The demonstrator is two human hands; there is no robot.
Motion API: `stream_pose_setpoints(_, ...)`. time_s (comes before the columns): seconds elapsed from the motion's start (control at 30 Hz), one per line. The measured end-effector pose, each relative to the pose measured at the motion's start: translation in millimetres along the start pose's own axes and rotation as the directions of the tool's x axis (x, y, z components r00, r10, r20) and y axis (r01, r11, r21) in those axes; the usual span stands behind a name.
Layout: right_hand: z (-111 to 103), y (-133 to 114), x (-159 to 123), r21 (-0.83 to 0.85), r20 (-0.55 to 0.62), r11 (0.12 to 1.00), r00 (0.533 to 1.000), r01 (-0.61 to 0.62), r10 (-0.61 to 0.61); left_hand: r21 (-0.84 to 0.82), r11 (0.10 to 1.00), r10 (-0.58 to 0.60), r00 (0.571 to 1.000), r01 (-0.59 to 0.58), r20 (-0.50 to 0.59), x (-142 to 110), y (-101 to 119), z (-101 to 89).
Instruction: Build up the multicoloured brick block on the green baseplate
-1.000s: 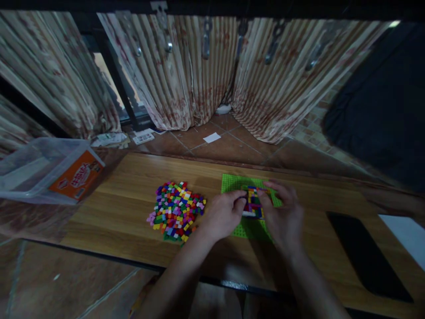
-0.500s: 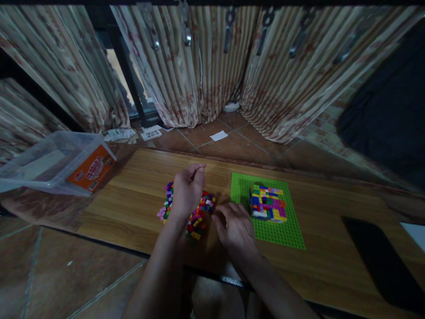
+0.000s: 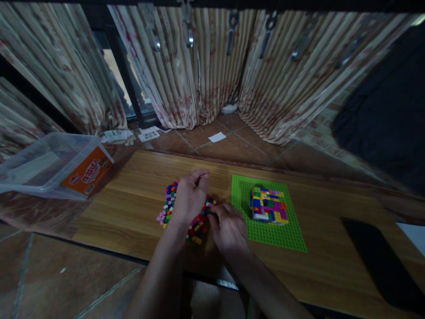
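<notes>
A pile of small coloured building bricks (image 3: 169,198) is spread on the wooden table, partly covered by my hands. My left hand (image 3: 191,195) hovers over the pile with its fingers curled in; what they hold, if anything, is hidden. At the pile's right edge, the thumb and fingers of my right hand (image 3: 229,227) come together among the bricks, and I cannot make out a brick between them. To the right lies a green studded baseplate (image 3: 277,239), bearing a blocky multicoloured brick build (image 3: 269,205).
A clear plastic box (image 3: 49,186) with an orange label stands beyond the table's left end. On the table's right lies a dark flat object (image 3: 378,261). Papers (image 3: 217,137) are scattered on the tiled floor, before striped curtains (image 3: 186,84).
My right hand has moved slightly left and up, to the edge of the brick pile. My left hand stays over the pile, shifted a little to the right.
</notes>
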State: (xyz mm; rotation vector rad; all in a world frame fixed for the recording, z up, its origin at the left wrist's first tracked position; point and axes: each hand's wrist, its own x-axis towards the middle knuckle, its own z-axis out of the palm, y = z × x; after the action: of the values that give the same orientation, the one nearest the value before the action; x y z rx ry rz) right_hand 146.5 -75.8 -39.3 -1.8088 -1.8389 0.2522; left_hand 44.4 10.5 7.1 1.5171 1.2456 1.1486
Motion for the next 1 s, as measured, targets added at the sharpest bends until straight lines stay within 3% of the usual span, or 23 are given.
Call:
stream_pose_setpoints(0.23,-24.6,9.2,0.8,0.300,-0.030,0.954,0.999,-0.011,0.021,0.027,1.000,0.001,0.994,-0.003,0.107,-4.2,0.7,10.3)
stream_pose_setpoints(0.57,-40.9,29.5,-4.8,0.323,-0.092,0.946,0.996,0.014,0.017,0.194,0.977,0.038,0.972,-0.084,0.233,-12.6,8.8,26.3)
stream_pose_setpoints(0.8,-54.2,33.2,-3.3,0.316,-0.105,0.948,0.994,0.042,-0.009,0.204,0.970,0.060,0.944,-0.131,0.323,-16.1,3.1,37.0)
stream_pose_setpoints(1.0,-80.8,58.9,1.5,0.247,-0.206,0.968,0.975,-0.036,0.089,0.235,0.965,0.028,0.935,-0.118,0.353,-20.4,4.5,43.9)
